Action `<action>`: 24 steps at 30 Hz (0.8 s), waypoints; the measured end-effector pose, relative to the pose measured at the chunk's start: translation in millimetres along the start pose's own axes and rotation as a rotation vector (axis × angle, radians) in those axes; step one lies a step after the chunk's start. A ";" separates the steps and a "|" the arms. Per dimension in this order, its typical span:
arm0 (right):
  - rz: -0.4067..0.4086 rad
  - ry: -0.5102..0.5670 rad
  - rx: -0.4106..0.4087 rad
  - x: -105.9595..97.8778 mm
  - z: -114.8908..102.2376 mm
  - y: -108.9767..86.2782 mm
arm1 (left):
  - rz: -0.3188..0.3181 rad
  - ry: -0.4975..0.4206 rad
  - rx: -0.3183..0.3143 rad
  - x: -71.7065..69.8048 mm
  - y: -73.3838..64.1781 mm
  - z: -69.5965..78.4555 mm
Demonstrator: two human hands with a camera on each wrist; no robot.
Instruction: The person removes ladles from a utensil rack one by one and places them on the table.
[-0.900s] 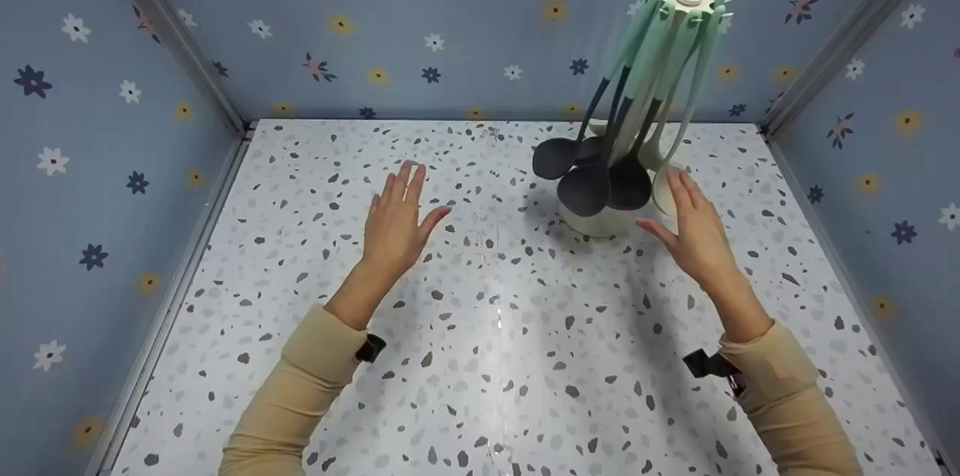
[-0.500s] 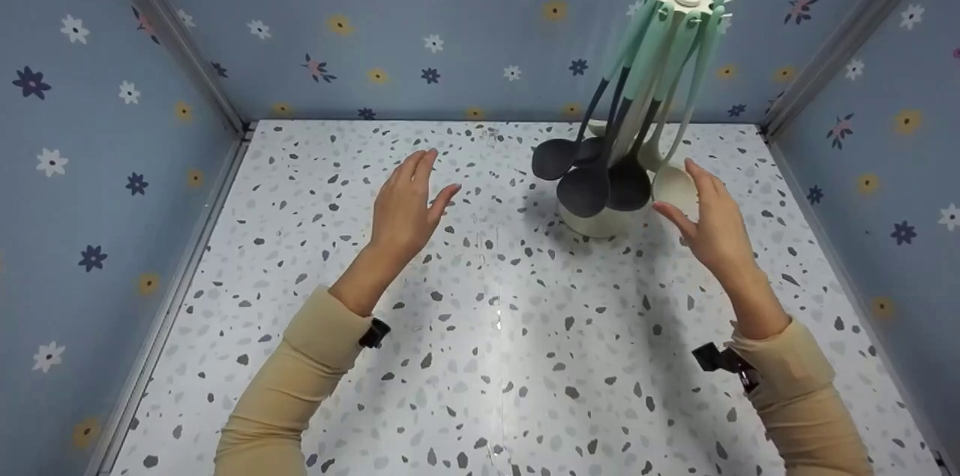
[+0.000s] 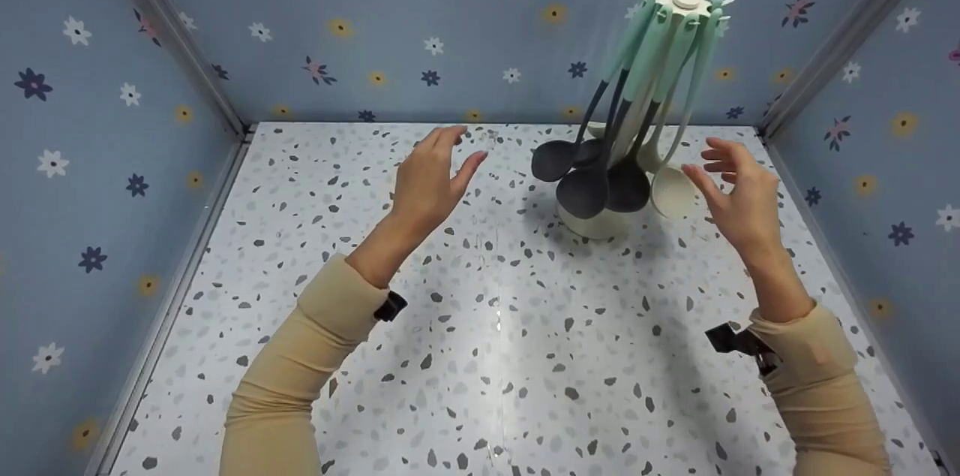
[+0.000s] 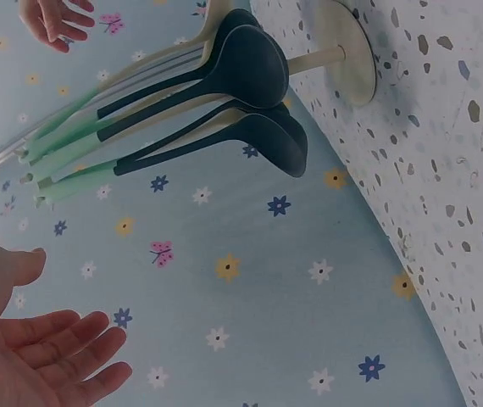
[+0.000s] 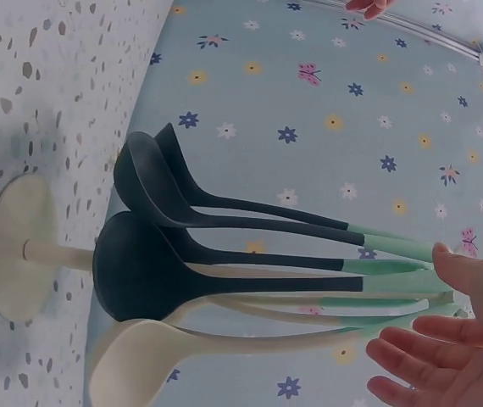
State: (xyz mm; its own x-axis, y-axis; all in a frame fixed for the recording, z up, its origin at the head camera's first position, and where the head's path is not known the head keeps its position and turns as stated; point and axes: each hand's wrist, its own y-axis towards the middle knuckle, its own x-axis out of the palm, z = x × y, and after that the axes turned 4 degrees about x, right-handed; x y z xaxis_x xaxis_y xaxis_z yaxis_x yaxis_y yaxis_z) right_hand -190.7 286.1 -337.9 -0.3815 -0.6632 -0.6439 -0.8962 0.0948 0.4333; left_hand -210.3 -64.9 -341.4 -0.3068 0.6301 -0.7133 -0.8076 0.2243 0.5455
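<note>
A cream utensil stand point(image 3: 600, 228) is upright on the speckled table, right of the middle. From its top hang several kitchen utensils with mint handles, among them a black ladle point(image 3: 583, 193) and a cream ladle point(image 3: 673, 193). My right hand point(image 3: 746, 202) is raised just right of the cream ladle, fingers bent a little and holding nothing. In the right wrist view, its fingers are near the mint handles point(image 5: 394, 246); whether they touch cannot be told. Well left of the stand, my left hand point(image 3: 426, 179) hovers with loose fingers, thumb apart and palm bare.
The speckled white table point(image 3: 465, 356) meets a blue flowered wall point(image 3: 465, 25) behind it. Flowered side panels with grey metal frame bars point(image 3: 172, 33) close it in at left and right. A small black device point(image 3: 391, 305) is worn at each wrist.
Both hands have risen, moving toward the back wall and to the right. The right hand has come away from in front of the cream ladle. The stand and utensils have stayed put.
</note>
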 end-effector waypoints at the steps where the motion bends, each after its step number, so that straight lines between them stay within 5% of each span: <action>1: 0.011 0.001 0.004 -1.5 -0.7 1.9 | -0.003 -0.005 0.001 0.0 3.0 2.5; 8: 0.081 0.037 0.027 -9.7 -4.1 18.6 | -0.023 -0.052 0.005 -2.5 23.8 18.5; 24: 0.130 0.394 0.080 -30.2 -40.5 59.0 | -0.095 -0.100 -0.037 -1.9 83.5 57.1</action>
State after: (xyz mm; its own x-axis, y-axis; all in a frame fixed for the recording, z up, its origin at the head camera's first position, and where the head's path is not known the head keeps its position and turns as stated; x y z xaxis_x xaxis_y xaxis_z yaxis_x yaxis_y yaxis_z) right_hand -222.9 281.6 -267.4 -0.3903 -0.8738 -0.2902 -0.8672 0.2431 0.4345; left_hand -248.4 -4.9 -269.4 -0.1776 0.6786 -0.7127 -0.8490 0.2605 0.4596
